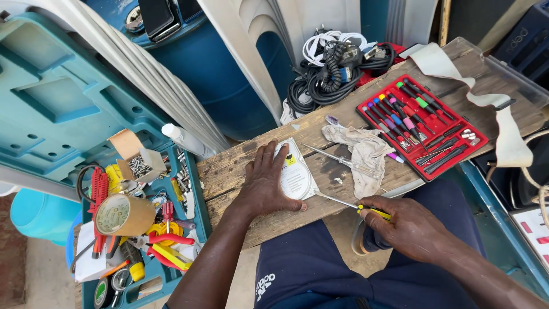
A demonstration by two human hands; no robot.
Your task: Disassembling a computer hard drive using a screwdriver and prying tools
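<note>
While left hand (pixel 264 184) pins white-labelled drive (pixel 294 171), right hand (pixel 409 226) grips screwdriver (pixel 349 204).

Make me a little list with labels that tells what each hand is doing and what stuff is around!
Place: a rough wooden board across the person's lap
Left hand: pressed flat on a flat silver hard drive
Right hand: gripping a yellow-handled screwdriver, tip at the drive's edge
On the board: a crumpled cloth, a clear-handled tool, a red tray of small screwdrivers
Behind: a tangle of cables
Left side: a teal toolbox tray with a tape roll and red pliers
</note>
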